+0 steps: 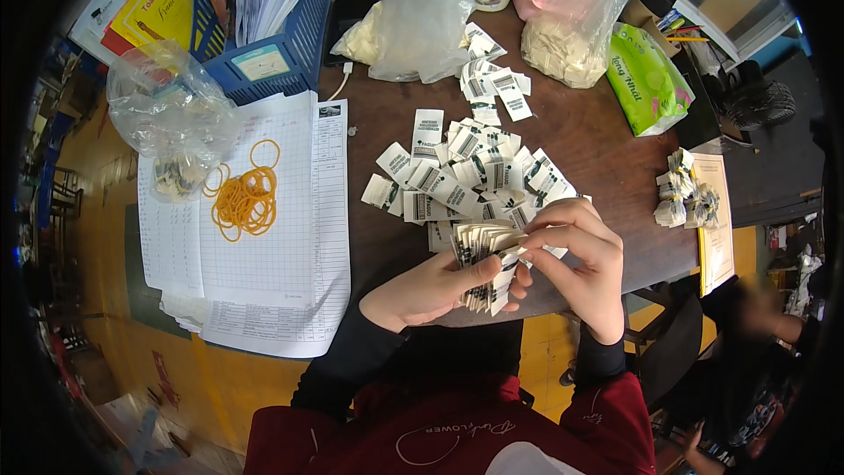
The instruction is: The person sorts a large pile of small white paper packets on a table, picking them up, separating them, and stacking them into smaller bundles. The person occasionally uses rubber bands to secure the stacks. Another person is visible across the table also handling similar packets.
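A thick stack of small white printed labels (479, 257) is in my left hand (431, 288), the thumb pressed along its face and the fingers behind it. My right hand (585, 266) is at the right side of the stack, thumb and index finger pinched on the edge of a label there. Just beyond both hands a loose pile of the same white labels (457, 183) spreads over the brown table (387, 114). A smaller cluster of labels (505, 88) lies farther back.
Orange rubber bands (246, 202) lie on an open notebook (264, 273) at left, near a clear plastic bag (167, 105) and a blue file basket (255, 70). Plastic bags (422, 31) and a green tissue pack (646, 79) stand behind. Bundled labels (677, 189) sit at right; a person (756, 361) is beyond.
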`<action>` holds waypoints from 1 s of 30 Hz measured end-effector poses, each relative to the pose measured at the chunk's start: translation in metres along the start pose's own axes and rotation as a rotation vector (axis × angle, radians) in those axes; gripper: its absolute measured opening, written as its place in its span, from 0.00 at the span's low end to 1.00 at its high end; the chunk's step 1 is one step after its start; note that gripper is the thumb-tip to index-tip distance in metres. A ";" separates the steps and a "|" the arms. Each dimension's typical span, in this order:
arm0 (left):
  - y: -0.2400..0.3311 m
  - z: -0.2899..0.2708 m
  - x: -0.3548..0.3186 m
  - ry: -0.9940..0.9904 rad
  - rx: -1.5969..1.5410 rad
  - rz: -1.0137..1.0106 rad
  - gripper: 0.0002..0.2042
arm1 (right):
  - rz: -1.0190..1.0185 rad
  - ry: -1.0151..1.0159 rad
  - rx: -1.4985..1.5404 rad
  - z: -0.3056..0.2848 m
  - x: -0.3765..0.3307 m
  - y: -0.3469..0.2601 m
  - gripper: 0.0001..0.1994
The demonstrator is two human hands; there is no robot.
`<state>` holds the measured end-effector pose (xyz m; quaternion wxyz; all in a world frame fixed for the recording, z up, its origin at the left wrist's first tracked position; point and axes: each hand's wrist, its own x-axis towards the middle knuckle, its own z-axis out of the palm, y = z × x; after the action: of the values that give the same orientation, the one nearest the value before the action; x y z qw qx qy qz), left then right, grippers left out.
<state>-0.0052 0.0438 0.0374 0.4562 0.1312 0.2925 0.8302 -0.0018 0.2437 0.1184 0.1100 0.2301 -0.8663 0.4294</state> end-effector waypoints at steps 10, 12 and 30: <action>0.011 0.011 0.001 0.232 -0.061 0.085 0.26 | -0.215 -0.237 0.529 -0.022 -0.008 -0.007 0.03; 0.011 0.010 0.000 0.202 -0.053 0.082 0.26 | -0.188 -0.250 0.560 -0.024 -0.006 -0.008 0.03; 0.002 0.003 -0.001 0.075 -0.010 -0.001 0.26 | 0.013 -0.156 0.048 0.002 0.012 -0.004 0.25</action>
<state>-0.0045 0.0430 0.0411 0.4459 0.0975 0.3055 0.8357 -0.0103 0.2365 0.1243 0.0337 0.2598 -0.8633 0.4315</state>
